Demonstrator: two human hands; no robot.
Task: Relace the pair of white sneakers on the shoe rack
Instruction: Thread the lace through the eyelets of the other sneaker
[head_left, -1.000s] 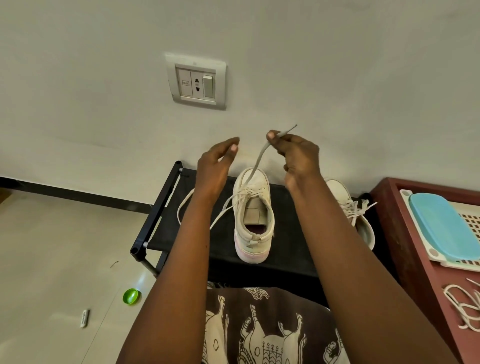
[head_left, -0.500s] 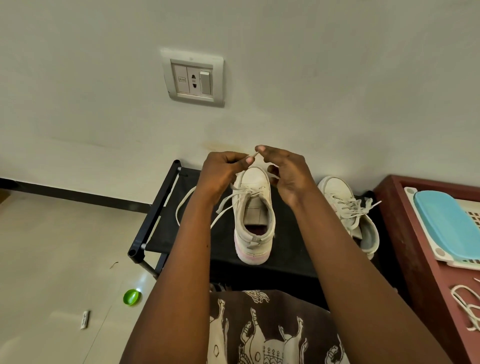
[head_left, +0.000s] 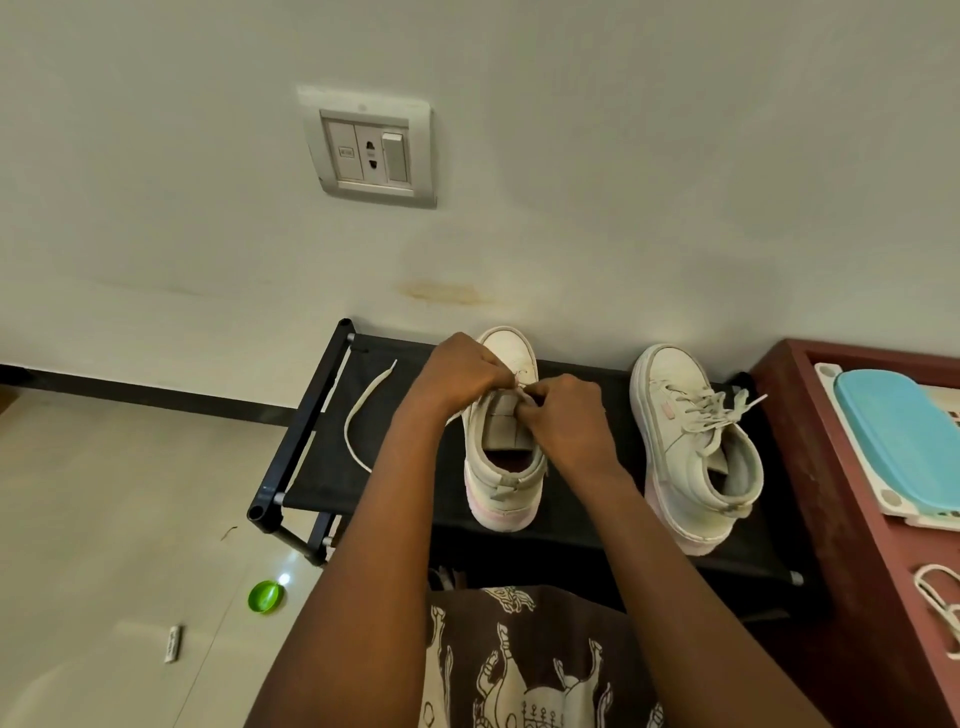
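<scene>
Left hand (head_left: 457, 375) and right hand (head_left: 567, 423) pinching a flat white shoelace (head_left: 347, 435) over a white leather sneaker (head_left: 500, 491), black fabric shoe rack (head_left: 318, 478), second, laced white sneaker (head_left: 693, 457) to its right

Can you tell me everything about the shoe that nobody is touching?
That shoe is a white sneaker that looks like smooth leather, with a thick sole tinted pink at the heel. Its laces are threaded through, and the loose ends stick out to the right. It stands on the black rack, toe toward the wall and opening up, leaning a little to the right. It sits apart from the other shoe.
</scene>
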